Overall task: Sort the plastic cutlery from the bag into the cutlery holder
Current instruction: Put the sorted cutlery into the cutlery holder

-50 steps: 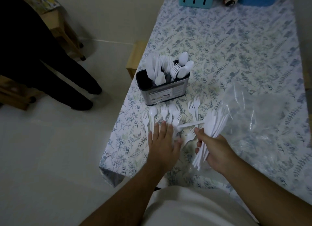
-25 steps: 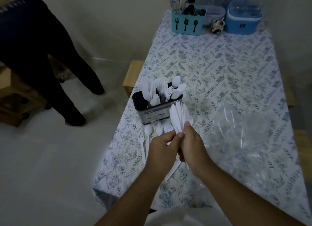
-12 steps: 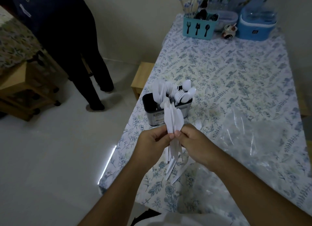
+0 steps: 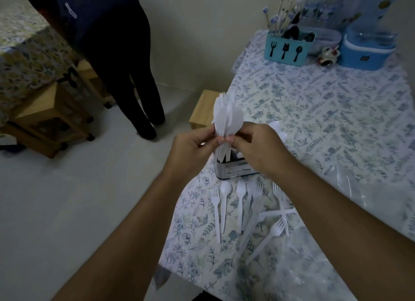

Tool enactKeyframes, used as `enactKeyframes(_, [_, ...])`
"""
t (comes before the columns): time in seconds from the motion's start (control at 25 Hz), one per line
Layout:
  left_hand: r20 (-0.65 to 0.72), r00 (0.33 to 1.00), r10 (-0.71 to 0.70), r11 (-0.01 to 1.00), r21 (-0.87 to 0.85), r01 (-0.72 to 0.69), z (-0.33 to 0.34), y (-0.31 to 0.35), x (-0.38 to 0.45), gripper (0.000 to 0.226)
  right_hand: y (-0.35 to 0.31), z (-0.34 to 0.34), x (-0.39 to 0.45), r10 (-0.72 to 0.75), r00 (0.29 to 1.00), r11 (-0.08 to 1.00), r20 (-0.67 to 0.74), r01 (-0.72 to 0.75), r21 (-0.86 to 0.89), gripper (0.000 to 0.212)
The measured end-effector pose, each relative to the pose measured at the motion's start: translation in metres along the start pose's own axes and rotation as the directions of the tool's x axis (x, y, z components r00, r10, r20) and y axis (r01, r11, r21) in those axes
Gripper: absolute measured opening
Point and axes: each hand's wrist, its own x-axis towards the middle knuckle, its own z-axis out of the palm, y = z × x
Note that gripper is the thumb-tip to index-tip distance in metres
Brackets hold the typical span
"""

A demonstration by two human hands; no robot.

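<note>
An upright bunch of white plastic cutlery [image 4: 226, 118] is pinched between my left hand [image 4: 193, 148] and my right hand [image 4: 256, 145], which meet at its handles above the metal cutlery holder [image 4: 233, 168]. My hands hide most of the holder; only its lower front shows. Several loose white forks [image 4: 240, 199] and a spoon [image 4: 225, 202] lie on the flowered tablecloth [image 4: 314, 112] in front of the holder. The clear plastic bag [image 4: 368, 188] lies flat to the right.
A teal utensil caddy [image 4: 287, 48], a small jar [image 4: 328, 56], a blue box [image 4: 366, 51] and bottles stand at the table's far end. A person in dark clothes [image 4: 116, 53] stands on the floor at left beside a wooden cart [image 4: 51, 118]. A wooden stool [image 4: 203, 110] stands by the table edge.
My right hand lifted the bunch from the table; my left hand left the loose cutlery and joined it. Both hands raised the bunch above the holder. The view tilted up.
</note>
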Motion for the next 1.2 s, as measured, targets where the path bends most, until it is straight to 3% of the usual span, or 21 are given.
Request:
enactKeyframes(0.24, [-0.035,0.999,-0.032,0.998,-0.054,0.030,0.008,-0.034,0.014,0.031,0.008,0.016,0.016,0.023,0.994,0.996,-0.109,-0.032,-0.086,0.009])
enactKeyframes(0.4, [-0.034,0.999,-0.028,1.000,-0.014,0.028,0.011,-0.046,0.010,0.024,0.013,0.020,0.015,0.040,0.995,0.983,-0.087,-0.055,-0.178,0.004])
enactKeyframes(0.6, [0.014,0.998,-0.058,0.986,0.157,0.055,0.004,-0.058,-0.002,0.018,0.003,0.025,0.020,0.088,0.995,0.909,0.046,-0.062,-0.412,0.048])
enactKeyframes(0.72, [0.028,1.000,-0.004,0.956,0.294,-0.005,0.001,-0.053,-0.004,0.020,0.000,0.025,0.024,0.088,0.995,0.843,0.041,-0.053,-0.536,0.051])
enactKeyframes(0.96, [-0.059,0.997,-0.060,0.865,0.495,0.081,-0.003,-0.048,-0.006,0.043,0.000,0.019,0.010,-0.031,0.996,0.879,-0.089,-0.015,-0.477,0.048])
enactKeyframes(1.2, [-0.217,0.962,0.163,0.865,0.501,-0.034,0.006,-0.026,-0.040,0.037,0.012,0.014,-0.030,-0.152,0.965,0.940,-0.216,0.074,-0.333,0.007])
